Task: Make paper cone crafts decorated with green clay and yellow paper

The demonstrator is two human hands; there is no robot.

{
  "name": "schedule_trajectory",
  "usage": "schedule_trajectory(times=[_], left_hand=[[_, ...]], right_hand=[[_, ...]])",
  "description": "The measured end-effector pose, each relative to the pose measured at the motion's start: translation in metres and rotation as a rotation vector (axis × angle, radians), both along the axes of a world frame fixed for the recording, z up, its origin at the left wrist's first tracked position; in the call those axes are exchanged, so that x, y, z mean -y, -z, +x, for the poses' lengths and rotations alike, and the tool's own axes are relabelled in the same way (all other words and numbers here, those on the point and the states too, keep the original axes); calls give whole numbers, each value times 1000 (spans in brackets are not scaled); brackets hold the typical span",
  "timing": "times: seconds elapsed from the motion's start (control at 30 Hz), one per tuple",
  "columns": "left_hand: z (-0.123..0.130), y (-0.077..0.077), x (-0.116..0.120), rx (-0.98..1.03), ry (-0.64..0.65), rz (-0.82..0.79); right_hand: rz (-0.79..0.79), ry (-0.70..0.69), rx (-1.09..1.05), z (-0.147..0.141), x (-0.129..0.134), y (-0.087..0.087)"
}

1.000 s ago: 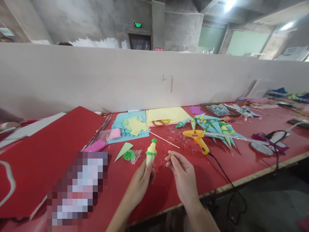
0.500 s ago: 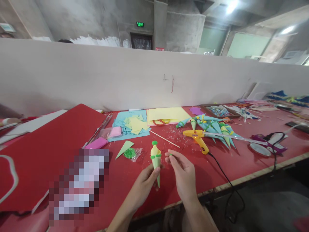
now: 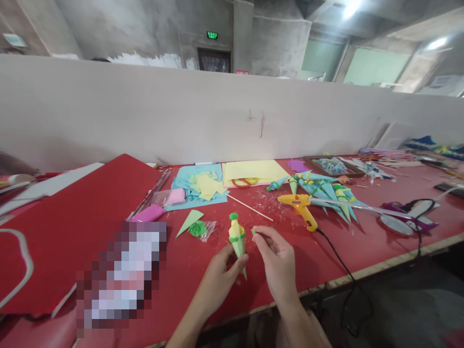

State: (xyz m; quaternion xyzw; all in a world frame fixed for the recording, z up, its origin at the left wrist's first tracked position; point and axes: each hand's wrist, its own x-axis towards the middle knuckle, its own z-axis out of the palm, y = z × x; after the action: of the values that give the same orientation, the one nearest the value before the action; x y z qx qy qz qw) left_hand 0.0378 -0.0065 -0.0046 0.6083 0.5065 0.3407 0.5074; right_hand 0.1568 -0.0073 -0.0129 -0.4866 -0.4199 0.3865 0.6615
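Observation:
Near the table's front, my left hand (image 3: 225,274) is closed round the lower part of a pale green paper cone (image 3: 238,247). The cone points down; it has a yellow upper part, a green band and a green top. Just to its right, my right hand (image 3: 276,249) pinches a small green piece (image 3: 254,233) between thumb and fingertips, apart from the cone. To the left lie a green paper triangle (image 3: 190,222) and a clear bag with green material (image 3: 198,228).
A yellow glue gun (image 3: 300,207) with a trailing cord lies right of my hands, before a pile of blue and green cones (image 3: 326,191). A thin stick (image 3: 250,208) and paper pieces (image 3: 206,185) lie behind. A red board (image 3: 72,232) covers the left.
The cone has turned and tilted a little in my left hand. My right fingertips with the green piece have come slightly closer to it. The view has shifted a little.

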Motion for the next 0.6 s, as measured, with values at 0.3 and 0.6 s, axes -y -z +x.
schedule_trajectory(times=[0.3, 0.6], left_hand=[[-5, 9, -2, -70, 9, 70], [-4, 8, -4, -105, -10, 93]], right_hand=[[51, -14, -27, -5, 3, 0], [64, -27, 34, -4, 1, 0]])
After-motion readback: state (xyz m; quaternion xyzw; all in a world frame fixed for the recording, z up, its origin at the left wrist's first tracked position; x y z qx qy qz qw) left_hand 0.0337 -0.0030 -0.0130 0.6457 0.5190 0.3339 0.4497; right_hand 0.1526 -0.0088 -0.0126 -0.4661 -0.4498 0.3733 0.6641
